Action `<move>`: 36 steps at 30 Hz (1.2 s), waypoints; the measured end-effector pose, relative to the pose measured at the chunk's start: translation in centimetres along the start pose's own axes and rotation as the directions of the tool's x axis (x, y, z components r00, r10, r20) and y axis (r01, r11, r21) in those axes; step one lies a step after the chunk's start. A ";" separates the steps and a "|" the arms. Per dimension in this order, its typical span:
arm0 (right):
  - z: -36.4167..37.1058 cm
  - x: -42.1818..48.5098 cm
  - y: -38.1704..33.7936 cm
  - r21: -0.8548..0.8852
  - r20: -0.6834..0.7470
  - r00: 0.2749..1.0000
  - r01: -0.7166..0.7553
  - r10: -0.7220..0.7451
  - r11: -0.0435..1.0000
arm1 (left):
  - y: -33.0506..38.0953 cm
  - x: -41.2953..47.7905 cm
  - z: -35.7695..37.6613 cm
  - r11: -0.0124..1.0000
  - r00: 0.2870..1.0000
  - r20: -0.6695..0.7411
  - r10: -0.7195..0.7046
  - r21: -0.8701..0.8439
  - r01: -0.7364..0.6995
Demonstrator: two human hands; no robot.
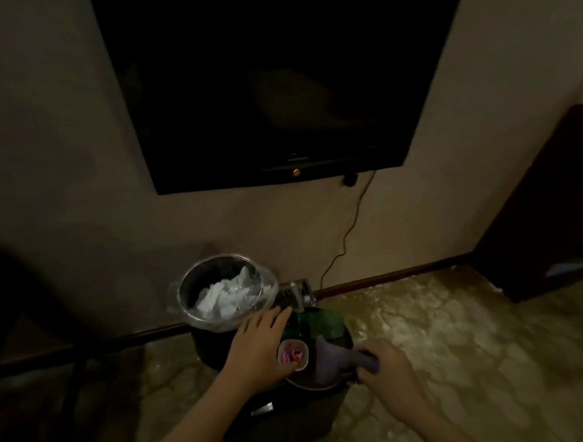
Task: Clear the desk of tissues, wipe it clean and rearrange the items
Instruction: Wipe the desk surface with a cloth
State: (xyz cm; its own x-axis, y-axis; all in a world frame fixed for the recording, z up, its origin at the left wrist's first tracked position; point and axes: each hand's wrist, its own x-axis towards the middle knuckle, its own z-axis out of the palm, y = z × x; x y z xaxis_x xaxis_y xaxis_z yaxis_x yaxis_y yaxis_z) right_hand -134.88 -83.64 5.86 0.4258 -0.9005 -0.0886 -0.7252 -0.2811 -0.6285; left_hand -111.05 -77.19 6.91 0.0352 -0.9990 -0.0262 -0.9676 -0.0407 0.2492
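A round bin (185, 295) with a clear liner stands by the wall, and white crumpled tissues (225, 298) lie inside it. In front of it a dark round tray (341, 381) holds a green object (320, 323), a small cup (293, 354) with pink bits, and a purple cloth (325, 357). My left hand (257, 349) lies over the tray's left side with straight fingers pointing toward the bin, the cup just by its thumb. My right hand (386, 367) grips one end of the purple cloth at the tray's right edge.
A dark wall-mounted TV (281, 78) hangs above, with a cable (347, 231) running down to the skirting. Dark furniture (555, 204) stands at the right and more at the far left. The floor (443, 331) is glossy and patterned. The room is dim.
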 end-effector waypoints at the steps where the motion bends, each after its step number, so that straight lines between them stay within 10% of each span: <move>1: -0.1 1.5 1.0 -0.010 0.037 0.999 0.008 -0.007 1.000 | 0.4 0.9 0.6 1.000 1.000 0.001 -0.019 0.005 0.019; 16: 0.0 18.4 10.3 0.017 0.323 0.920 0.229 -0.223 0.973 | 3.5 11.8 10.7 0.884 0.902 0.041 -0.430 -0.183 0.430; 36: 11.9 29.4 21.8 0.048 0.681 0.572 0.587 -0.457 0.808 | 8.5 14.1 26.1 0.492 0.497 -0.035 -0.867 -0.222 0.842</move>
State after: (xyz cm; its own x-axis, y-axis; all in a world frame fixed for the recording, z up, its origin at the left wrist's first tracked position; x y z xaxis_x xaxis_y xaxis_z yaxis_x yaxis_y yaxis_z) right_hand -131.76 -112.31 -19.63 0.9434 -0.1610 -0.2900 -0.3098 -0.7399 -0.5972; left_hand -125.26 -91.16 -16.65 0.8651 -0.4620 -0.1956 -0.3906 -0.8649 0.3154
